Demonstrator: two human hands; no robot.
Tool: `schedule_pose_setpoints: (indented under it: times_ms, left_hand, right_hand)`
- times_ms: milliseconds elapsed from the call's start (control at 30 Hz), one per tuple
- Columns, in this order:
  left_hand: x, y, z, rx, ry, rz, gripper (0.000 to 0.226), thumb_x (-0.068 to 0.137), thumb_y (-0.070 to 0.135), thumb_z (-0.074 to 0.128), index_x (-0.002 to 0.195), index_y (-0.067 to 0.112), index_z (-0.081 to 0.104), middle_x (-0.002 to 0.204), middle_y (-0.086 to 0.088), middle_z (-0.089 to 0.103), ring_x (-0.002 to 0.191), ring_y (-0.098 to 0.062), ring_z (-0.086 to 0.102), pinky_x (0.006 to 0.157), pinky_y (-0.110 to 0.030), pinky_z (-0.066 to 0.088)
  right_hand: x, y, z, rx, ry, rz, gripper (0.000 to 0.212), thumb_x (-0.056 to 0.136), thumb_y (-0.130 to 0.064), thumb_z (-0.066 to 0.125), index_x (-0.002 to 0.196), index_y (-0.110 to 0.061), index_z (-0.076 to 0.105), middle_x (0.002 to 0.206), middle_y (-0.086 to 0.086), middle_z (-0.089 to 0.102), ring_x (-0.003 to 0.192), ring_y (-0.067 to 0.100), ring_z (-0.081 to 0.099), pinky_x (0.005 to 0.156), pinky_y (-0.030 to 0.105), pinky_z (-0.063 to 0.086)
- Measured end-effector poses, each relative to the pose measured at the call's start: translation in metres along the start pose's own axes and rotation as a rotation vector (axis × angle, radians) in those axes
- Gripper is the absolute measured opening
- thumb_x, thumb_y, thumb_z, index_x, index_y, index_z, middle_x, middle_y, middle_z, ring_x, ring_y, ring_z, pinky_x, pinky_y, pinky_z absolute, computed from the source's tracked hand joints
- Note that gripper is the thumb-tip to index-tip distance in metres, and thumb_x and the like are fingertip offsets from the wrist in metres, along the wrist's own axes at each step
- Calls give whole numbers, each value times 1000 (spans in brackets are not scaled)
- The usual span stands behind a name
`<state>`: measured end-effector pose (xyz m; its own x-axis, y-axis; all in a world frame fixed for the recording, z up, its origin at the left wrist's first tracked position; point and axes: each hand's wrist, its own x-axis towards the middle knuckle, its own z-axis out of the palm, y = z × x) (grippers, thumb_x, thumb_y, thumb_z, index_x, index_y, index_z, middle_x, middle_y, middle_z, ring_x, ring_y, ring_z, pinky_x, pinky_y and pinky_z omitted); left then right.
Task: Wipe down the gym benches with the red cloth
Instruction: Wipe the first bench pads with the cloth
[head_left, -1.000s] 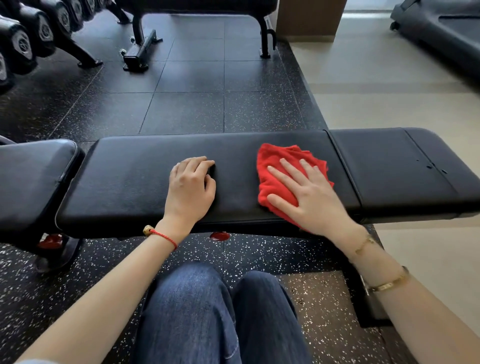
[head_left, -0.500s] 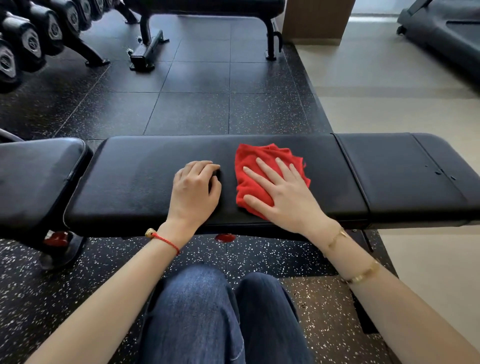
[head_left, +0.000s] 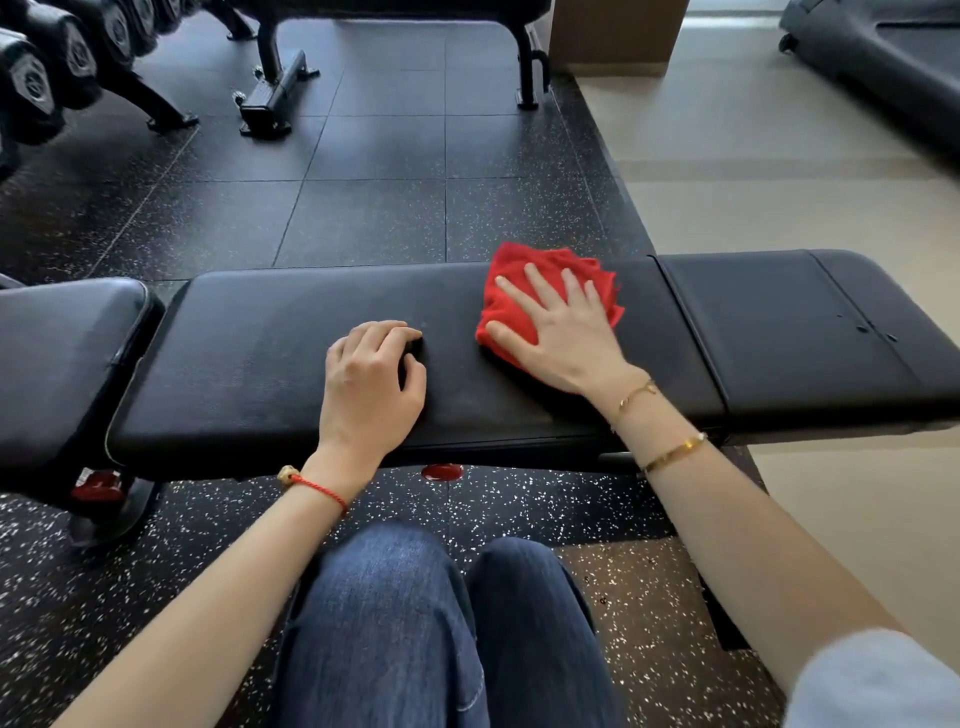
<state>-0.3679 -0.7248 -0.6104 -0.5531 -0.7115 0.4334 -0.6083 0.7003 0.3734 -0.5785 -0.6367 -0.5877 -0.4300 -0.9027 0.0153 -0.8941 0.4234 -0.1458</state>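
From the head camera, the right hand (head_left: 563, 338) lies flat with its fingers spread straight, pressing the red cloth (head_left: 545, 296) onto the far right part of the long pad of the bench (head_left: 260, 364), while the left hand (head_left: 371, 379) rests mid-pad, fingers loosely curled and holding nothing. As for progress, I judge this one mid-wipe: no mark tells wiped from unwiped, but the shorter pad (head_left: 810, 332) to the right, the neighbouring bench (head_left: 62, 353) at the left and another bench (head_left: 395, 10) far across the floor all look still to do.
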Motion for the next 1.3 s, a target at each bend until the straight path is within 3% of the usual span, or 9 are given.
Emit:
schedule_pose_setpoints:
  times_ms: [167, 300, 500, 767, 900, 1100, 1200, 1300]
  left_hand:
    - [-1, -5, 1, -25, 3, 6, 26, 88, 12, 57, 111, 16, 68, 120, 0, 67, 119, -21, 57, 105, -42, 40]
    - [-2, -5, 2, -22, 5, 12, 27, 88, 12, 56, 112, 16, 68, 121, -1, 67, 119, -22, 57, 105, -43, 40]
    - [-3, 2, 4, 44, 10, 15, 25, 91, 15, 52, 112, 12, 66, 120, -4, 66, 118, -25, 57, 105, -42, 39]
    - [-6, 5, 0, 52, 24, 13, 26, 89, 10, 53, 110, 11, 68, 118, -6, 68, 116, -27, 59, 103, -43, 39]
    - [-7, 4, -2, 35, 17, 17, 28, 88, 10, 52, 111, 11, 68, 120, -5, 68, 118, -27, 58, 104, -42, 37]
    - [-7, 4, -1, 33, 26, 24, 29, 88, 11, 50, 110, 10, 68, 119, -5, 68, 117, -27, 59, 103, -42, 38]
    - [-5, 6, 0, 38, 37, 26, 27, 88, 12, 49, 107, 10, 68, 114, -5, 68, 113, -28, 59, 102, -42, 39]
    - [-4, 5, 0, 29, 33, 15, 27, 87, 13, 48, 105, 12, 68, 113, -4, 69, 112, -27, 59, 102, -42, 39]
  right_hand:
    - [-67, 8, 0, 18, 30, -143, 69, 87, -75, 21, 151, -48, 20, 163, -7, 16, 150, 34, 11, 122, 49, 5]
    - [-86, 54, -8, 22, 70, -10, 70, 87, -77, 22, 150, -48, 24, 163, -6, 19, 149, 33, 14, 122, 48, 7]
    - [-23, 66, -10, -25, 23, 202, 65, 92, -72, 24, 151, -47, 18, 165, -2, 10, 149, 39, 7, 122, 52, 0]
    - [-3, -43, 4, 8, -14, -105, 70, 89, -75, 30, 152, -46, 20, 165, -4, 11, 150, 37, 6, 121, 53, 0]
    - [-42, -15, 5, 13, 29, -183, 69, 87, -75, 26, 151, -48, 21, 164, -6, 16, 150, 33, 10, 121, 51, 4]
    - [-20, 51, -9, 6, 15, 53, 66, 89, -73, 28, 150, -48, 21, 164, -6, 14, 149, 35, 10, 121, 52, 3]
    - [20, 41, -10, -16, -1, 158, 67, 91, -74, 24, 152, -46, 18, 165, -5, 10, 149, 38, 6, 121, 54, -1]
    - [40, 2, -3, -9, -22, 79, 70, 89, -76, 23, 152, -46, 16, 165, -6, 9, 149, 39, 5, 120, 55, -2]
